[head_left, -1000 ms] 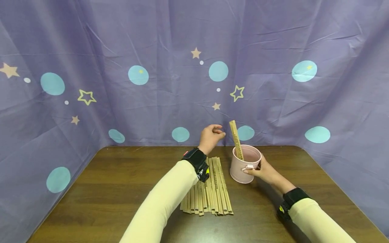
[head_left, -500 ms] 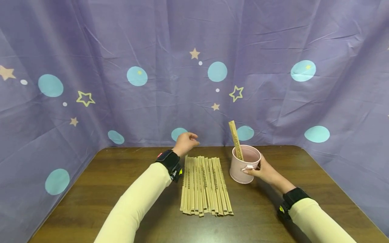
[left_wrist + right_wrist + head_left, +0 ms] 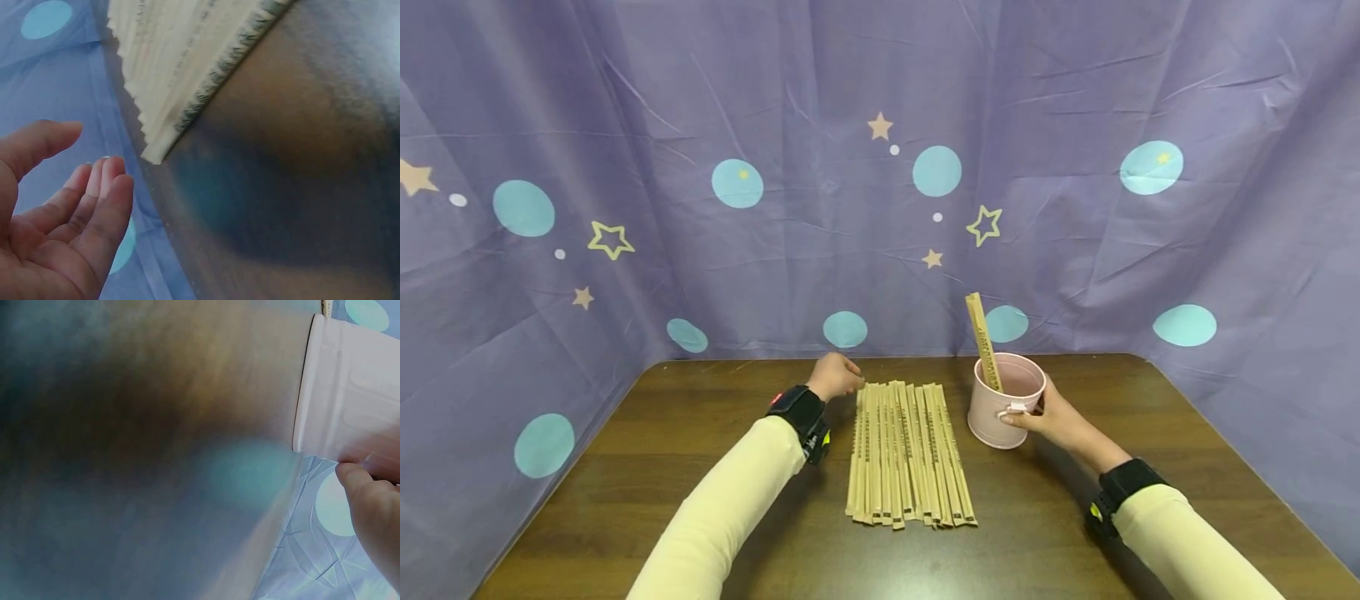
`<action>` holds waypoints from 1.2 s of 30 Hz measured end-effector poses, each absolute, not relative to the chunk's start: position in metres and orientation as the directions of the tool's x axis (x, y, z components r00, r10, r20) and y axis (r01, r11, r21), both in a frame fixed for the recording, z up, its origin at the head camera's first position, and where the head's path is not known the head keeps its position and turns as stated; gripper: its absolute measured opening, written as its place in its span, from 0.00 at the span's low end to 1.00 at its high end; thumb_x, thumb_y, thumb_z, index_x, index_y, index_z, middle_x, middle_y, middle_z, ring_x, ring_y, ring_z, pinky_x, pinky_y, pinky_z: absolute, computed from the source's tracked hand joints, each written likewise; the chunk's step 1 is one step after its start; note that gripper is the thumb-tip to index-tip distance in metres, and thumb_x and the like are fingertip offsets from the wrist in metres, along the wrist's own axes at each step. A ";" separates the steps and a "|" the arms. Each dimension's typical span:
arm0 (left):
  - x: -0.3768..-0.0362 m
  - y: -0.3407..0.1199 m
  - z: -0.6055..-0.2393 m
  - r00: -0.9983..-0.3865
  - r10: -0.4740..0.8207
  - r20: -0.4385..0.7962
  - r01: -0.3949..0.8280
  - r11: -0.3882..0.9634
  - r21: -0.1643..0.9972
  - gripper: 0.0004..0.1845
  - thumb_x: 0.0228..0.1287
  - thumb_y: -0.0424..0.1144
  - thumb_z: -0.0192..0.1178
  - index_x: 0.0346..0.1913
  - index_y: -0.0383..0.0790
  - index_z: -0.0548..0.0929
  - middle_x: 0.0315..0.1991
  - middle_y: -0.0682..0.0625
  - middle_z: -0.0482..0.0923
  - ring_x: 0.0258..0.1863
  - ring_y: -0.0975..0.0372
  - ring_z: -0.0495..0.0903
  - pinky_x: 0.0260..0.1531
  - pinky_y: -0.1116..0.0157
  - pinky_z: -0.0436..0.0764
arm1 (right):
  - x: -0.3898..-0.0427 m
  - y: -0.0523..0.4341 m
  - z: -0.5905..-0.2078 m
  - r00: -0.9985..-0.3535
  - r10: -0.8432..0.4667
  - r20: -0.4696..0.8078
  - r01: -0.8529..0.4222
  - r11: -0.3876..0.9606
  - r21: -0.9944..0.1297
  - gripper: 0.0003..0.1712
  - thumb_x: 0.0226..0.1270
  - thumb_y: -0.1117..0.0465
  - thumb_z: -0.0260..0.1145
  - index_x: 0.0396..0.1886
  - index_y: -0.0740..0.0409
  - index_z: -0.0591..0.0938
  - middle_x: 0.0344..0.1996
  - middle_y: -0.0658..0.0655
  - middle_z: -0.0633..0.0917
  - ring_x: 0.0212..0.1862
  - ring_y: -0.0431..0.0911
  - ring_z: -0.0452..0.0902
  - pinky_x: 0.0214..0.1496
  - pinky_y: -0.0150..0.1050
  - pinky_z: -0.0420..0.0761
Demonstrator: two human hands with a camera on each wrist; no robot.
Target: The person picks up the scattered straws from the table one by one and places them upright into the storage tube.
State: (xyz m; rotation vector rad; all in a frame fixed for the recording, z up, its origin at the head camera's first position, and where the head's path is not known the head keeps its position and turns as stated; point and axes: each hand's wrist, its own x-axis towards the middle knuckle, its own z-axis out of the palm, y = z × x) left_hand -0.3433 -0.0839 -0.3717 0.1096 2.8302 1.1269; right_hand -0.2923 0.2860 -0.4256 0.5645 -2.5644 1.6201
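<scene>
A row of several paper-wrapped wooden sticks [image 3: 910, 454] lies side by side on the brown table [image 3: 647, 467]. My left hand [image 3: 838, 377] hovers at the far end of the leftmost stick, fingers loosely curved and holding nothing. In the left wrist view the hand [image 3: 56, 212] stays just short of the stick ends [image 3: 194, 50]. A pink cup [image 3: 1006, 400] stands right of the row with one stick [image 3: 982, 337] leaning upright in it. My right hand [image 3: 1048, 417] grips the cup by its side and handle. The right wrist view shows the cup [image 3: 350, 394] and my thumb [image 3: 375, 506] against it.
A purple cloth with stars and blue dots [image 3: 880, 183] hangs behind the table and along both sides. Bare wood lies to the left of the sticks and in front of them.
My left hand has drawn back from beside the stick in the cup, moving left and down to the far left end of the row. The right hand and cup stayed put.
</scene>
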 end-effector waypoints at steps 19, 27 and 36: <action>-0.344 -0.081 -0.402 -0.978 0.015 -0.208 -0.138 0.704 0.697 0.05 0.48 0.24 0.68 0.22 0.35 0.84 0.13 0.52 0.75 0.11 0.67 0.73 0.21 0.69 0.84 | -0.290 0.288 -0.424 -0.944 -0.254 0.212 -0.301 0.392 -0.869 0.53 0.60 0.67 0.76 0.75 0.72 0.52 0.64 0.76 0.72 0.56 0.24 0.68 0.57 0.17 0.70; -0.346 -0.075 -0.403 -0.974 -0.026 -0.226 -0.176 0.715 0.677 0.03 0.51 0.24 0.69 0.29 0.27 0.86 0.11 0.52 0.73 0.10 0.66 0.73 0.23 0.67 0.87 | -0.293 0.286 -0.424 -0.933 -0.265 0.245 -0.334 0.375 -0.865 0.52 0.58 0.69 0.76 0.75 0.72 0.54 0.64 0.76 0.72 0.55 0.24 0.70 0.56 0.17 0.71; -0.344 -0.073 -0.402 -0.972 -0.020 -0.233 -0.171 0.739 0.651 0.04 0.53 0.25 0.69 0.30 0.25 0.87 0.12 0.51 0.73 0.10 0.65 0.73 0.18 0.70 0.82 | -0.293 0.285 -0.425 -0.917 -0.285 0.280 -0.372 0.350 -0.860 0.51 0.58 0.70 0.76 0.74 0.73 0.55 0.63 0.77 0.72 0.55 0.24 0.71 0.56 0.17 0.72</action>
